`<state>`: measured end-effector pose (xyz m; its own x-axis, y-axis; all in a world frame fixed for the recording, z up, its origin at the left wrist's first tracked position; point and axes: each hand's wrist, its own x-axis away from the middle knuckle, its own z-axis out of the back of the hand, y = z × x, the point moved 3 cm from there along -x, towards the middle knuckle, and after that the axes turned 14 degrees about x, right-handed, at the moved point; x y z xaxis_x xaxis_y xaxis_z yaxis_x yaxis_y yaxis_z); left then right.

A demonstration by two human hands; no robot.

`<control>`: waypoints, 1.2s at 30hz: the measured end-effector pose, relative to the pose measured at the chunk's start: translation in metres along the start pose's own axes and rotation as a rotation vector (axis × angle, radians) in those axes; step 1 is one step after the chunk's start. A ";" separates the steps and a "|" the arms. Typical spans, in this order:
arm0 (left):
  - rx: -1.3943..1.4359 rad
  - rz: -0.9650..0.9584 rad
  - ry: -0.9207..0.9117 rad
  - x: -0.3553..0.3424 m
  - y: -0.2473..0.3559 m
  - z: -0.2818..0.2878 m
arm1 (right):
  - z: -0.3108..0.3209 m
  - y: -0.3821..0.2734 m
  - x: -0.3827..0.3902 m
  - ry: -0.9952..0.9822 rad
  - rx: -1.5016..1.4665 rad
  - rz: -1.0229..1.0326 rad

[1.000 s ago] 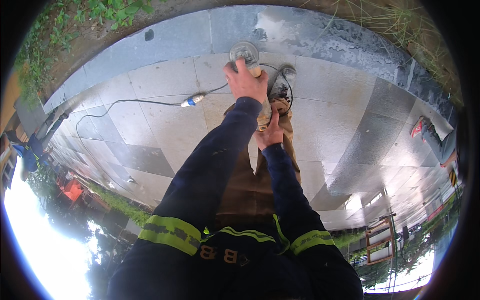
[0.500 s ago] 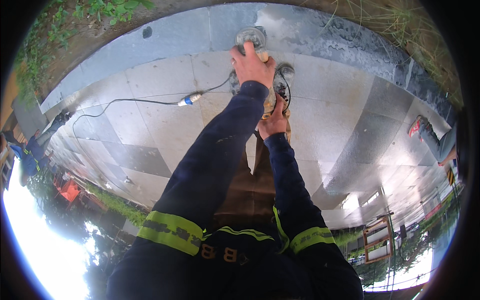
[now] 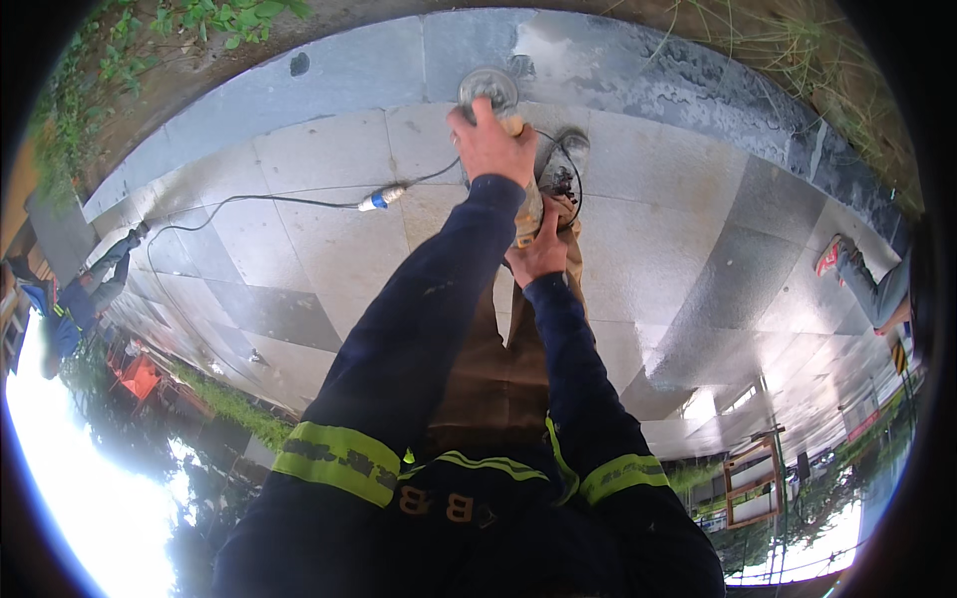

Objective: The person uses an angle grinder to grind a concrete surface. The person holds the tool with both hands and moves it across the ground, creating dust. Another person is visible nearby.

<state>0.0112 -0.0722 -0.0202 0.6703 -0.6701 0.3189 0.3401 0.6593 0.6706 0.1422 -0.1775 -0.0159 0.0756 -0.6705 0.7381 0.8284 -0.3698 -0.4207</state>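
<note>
Both my hands hold an angle grinder (image 3: 527,221) with a yellowish body and a round, dusty grey disc end. My left hand (image 3: 492,147) wraps over its front, just behind the disc. Lower down, my right hand (image 3: 541,245) grips the rear of the body, thumb laid along it. The disc end lies at the near edge of the blue-grey stone kerb (image 3: 369,65); whether it touches the stone cannot be made out. My left hand and sleeve hide much of the tool. My shoe (image 3: 570,149) shows beside it, partly behind a loop of black cord.
A black cord (image 3: 289,198) with a blue and white plug connector (image 3: 381,197) runs left over the pale paving (image 3: 329,154). Another person's leg with a red shoe (image 3: 829,255) is at right; a person in dark clothes (image 3: 80,304) is far left. Plants border the kerb.
The grinder's disc end and my left hand have shifted slightly toward me and to the left. My right hand has moved a little left, still gripping the tool.
</note>
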 end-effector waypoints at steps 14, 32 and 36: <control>-0.037 -0.001 0.032 0.001 -0.023 0.017 | -0.021 -0.007 0.010 -0.028 -0.015 -0.002; -0.042 0.079 -0.018 0.004 -0.019 0.015 | -0.016 -0.007 0.011 -0.022 -0.010 -0.021; 0.005 -0.027 -0.007 0.005 -0.017 0.015 | -0.018 -0.005 0.012 -0.005 -0.014 -0.028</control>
<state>-0.0008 -0.0924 -0.0203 0.6565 -0.6897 0.3054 0.3546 0.6396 0.6821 0.1292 -0.1950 -0.0148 0.0556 -0.6565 0.7523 0.8223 -0.3972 -0.4074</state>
